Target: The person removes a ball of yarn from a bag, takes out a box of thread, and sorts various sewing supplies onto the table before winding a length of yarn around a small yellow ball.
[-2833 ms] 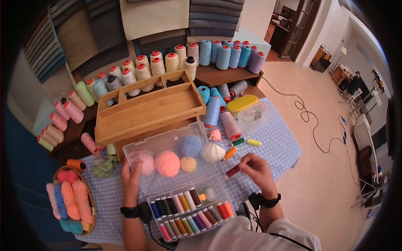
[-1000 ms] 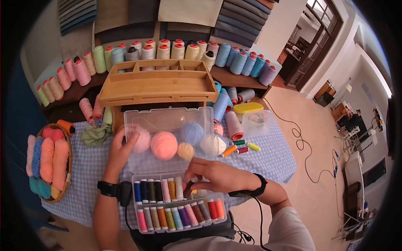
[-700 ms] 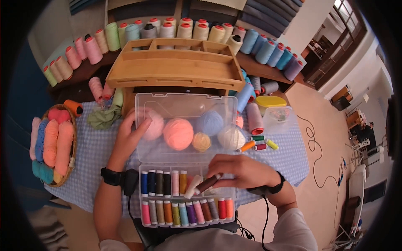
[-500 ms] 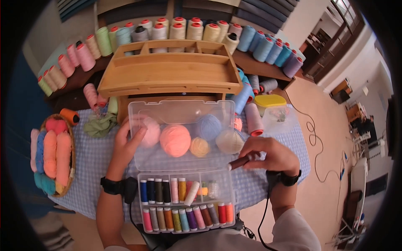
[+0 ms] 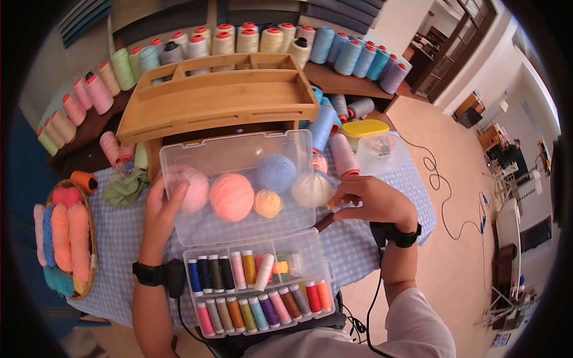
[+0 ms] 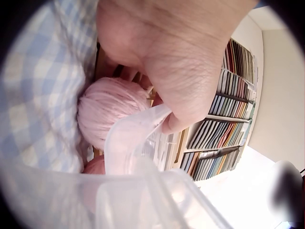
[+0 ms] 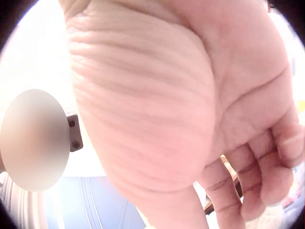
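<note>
On the checked cloth stands a clear plastic box point(image 5: 334, 325) with rows of thread spools, its transparent lid point(image 5: 206, 234) raised. My left hand point(image 5: 159, 209) grips the lid's left edge, thumb in front; the left wrist view shows the lid edge point(image 6: 159, 117) at the thumb. Beside the lid's right corner, my right hand point(image 5: 382, 206) pinches a dark brown thread spool point(image 5: 324, 223), low over the cloth. In the box's upper row a white spool point(image 5: 264, 272) leans askew. The right wrist view is filled by the palm point(image 7: 152, 105); the spool is hidden there.
Yarn balls, including a coral one point(image 5: 232, 197) and a white one point(image 5: 313, 190), sit behind the lid. A wooden tray point(image 5: 218, 101) stands farther back. A basket of yarn point(image 5: 92, 262) lies left, a yellow-lidded container point(image 5: 365, 128) right. Thread cones line the back shelf.
The right hand laid a dark red spool on the cloth, then took the dark brown spool from the box and carried it right. The white spool tipped over. The left hand kept the lid.
</note>
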{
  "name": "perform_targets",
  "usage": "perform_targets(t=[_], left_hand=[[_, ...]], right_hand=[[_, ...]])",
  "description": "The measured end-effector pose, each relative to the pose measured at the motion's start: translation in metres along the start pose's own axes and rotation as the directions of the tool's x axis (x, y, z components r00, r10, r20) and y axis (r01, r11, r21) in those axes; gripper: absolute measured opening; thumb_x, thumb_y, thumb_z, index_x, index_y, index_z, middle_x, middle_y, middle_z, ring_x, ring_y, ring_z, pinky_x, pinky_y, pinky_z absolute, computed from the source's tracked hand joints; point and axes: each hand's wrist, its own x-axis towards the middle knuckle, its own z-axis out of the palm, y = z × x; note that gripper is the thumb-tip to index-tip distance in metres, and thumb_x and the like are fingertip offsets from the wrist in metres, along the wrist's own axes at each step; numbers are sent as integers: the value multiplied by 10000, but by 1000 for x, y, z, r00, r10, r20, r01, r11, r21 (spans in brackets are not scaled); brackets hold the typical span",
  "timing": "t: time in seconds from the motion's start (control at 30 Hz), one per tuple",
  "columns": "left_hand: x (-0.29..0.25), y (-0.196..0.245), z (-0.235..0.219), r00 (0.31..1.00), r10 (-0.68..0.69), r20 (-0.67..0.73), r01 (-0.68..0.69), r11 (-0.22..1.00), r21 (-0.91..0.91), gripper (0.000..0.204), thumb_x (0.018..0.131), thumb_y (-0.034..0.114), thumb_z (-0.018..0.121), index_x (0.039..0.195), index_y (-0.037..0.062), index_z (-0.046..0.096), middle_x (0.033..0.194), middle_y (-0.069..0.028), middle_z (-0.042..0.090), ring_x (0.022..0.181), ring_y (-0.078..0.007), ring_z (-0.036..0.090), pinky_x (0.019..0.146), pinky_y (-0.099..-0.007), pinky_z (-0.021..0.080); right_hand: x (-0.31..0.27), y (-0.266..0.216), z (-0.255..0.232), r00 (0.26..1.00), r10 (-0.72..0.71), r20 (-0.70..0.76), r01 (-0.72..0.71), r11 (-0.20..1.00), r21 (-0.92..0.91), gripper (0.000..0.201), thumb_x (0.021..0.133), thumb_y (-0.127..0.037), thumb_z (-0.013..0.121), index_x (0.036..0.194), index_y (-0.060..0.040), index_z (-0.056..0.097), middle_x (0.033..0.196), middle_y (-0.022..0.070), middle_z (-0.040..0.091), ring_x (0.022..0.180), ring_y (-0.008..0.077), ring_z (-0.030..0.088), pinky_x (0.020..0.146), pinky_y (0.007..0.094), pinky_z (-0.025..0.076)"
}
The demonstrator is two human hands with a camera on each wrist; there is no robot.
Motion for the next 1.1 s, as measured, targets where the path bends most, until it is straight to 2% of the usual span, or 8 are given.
perform_targets(t=[0.1,0.17,0.2,0.23,0.3,0.6,0.9,1.1], left_hand=[[1,-6,1,1000,6,-10,-7,998,-63,125,911,122,601,945,2,600,1170,-80,588,1086,-179,529,940,-295,401],[1,-7,0,999,53,-10,-53,998,-13,120,912,118,603,949,4,598,1159,-79,590,1091,-179,527,944,-294,398],[1,-7,1,999,53,-7,-53,998,-37,121,913,121,601,950,5,597,1163,-83,590,1095,-183,525,949,-300,397],[2,-7,1,998,60,4,-60,996,-64,122,914,123,599,950,6,597,1167,-86,589,1099,-187,524,953,-306,396],[2,-8,1,997,72,16,-71,996,-50,124,915,126,598,949,7,596,1171,-90,589,1099,-190,524,955,-308,395],[3,-10,0,996,88,7,-88,996,-23,140,919,151,598,945,13,598,1198,-98,585,1087,-186,528,957,-306,399],[2,-10,-2,997,78,4,-78,997,-21,144,918,153,595,954,14,596,1195,-83,595,1066,-169,535,921,-285,420],[0,-4,2,999,34,3,-34,999,6,156,927,131,579,1020,7,603,1177,-69,598,1040,-141,537,900,-265,426]], right_hand=[[1,-9,-5,999,-32,5,32,999,43,203,785,-188,772,884,-41,674,782,45,602,683,171,579,627,278,468],[1,-14,-3,982,-162,101,131,956,261,214,803,-210,770,896,-44,672,779,40,593,673,153,567,605,276,455],[5,-18,-1,930,-310,197,249,927,279,256,826,-242,755,962,-48,656,800,49,585,670,185,563,599,300,449],[7,-24,5,932,-305,194,243,926,289,256,826,-242,755,962,-48,656,800,49,585,670,185,563,599,300,449],[9,-36,20,772,-484,412,347,864,364,303,836,-250,738,1038,-54,625,851,69,583,700,247,573,608,341,454],[-1,-30,32,684,-557,471,392,825,407,324,849,-282,697,1058,-51,608,913,82,584,779,317,591,621,397,464],[-20,-47,38,778,-379,501,402,913,67,322,841,-322,679,1025,-67,613,861,57,574,790,277,609,613,390,483],[-18,-54,42,772,-365,520,421,907,11,348,790,-258,723,998,-37,553,870,103,539,807,317,611,631,414,478]])
